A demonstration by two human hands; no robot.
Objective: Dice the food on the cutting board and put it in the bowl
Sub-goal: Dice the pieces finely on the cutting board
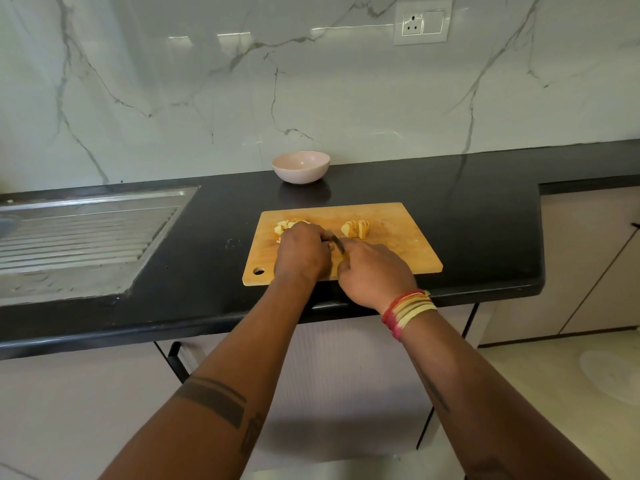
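A: What is lying on the dark surface (450,202)?
B: A cutting board (398,247), and beyond both grips the bowl (300,166) is sitting empty.
A: And the grips?
B: The left hand (301,252) is pressing down on cut food (282,226); the right hand (374,271) is clasping a knife (336,241). Sliced pieces (355,229) are lying just beyond the right grip.

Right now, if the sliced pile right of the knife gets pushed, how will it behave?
The sliced pile leans in loose slices, so it will likely topple and scatter. Cut faces look moist, so probably slippery. On the flat board, pieces should slide, not roll.
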